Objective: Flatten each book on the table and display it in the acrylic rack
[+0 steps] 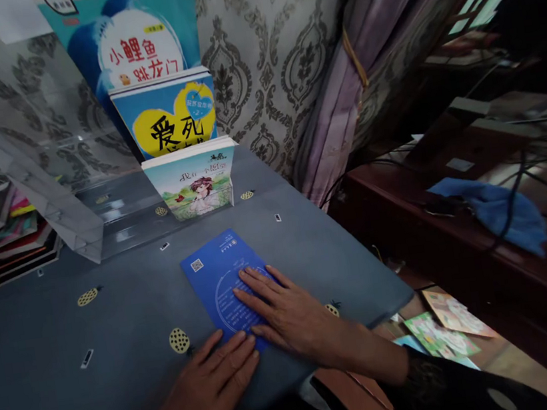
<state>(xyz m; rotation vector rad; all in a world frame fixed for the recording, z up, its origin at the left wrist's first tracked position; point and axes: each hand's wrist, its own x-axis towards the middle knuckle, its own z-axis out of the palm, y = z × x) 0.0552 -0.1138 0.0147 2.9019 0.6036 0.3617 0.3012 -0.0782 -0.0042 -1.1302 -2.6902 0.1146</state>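
A blue printed booklet [212, 273] with a QR code and a circle of small text lies flat on the grey-blue table, close to its front edge. Spread across its right half is my right hand [287, 307], open, palm down. My left hand [211, 388] rests at the booklet's near left corner, fingers stretched out and fingertips touching it. Behind the booklet, a thin picture book with a cartoon child [201, 191] stands upright in a clear acrylic rack [50, 194]. A blue-and-yellow book [140, 108] and a taller teal book [82, 55] stand in tiers behind that one.
Stacked books [11, 246] sit at the table's left. The grey-blue table [132, 318] has a pineapple pattern. To the right, a dark red cabinet [403, 198] holds cables and a blue cloth [500, 209]. Picture books [442, 337] lie on the floor below. A purple curtain [339, 89] hangs behind.
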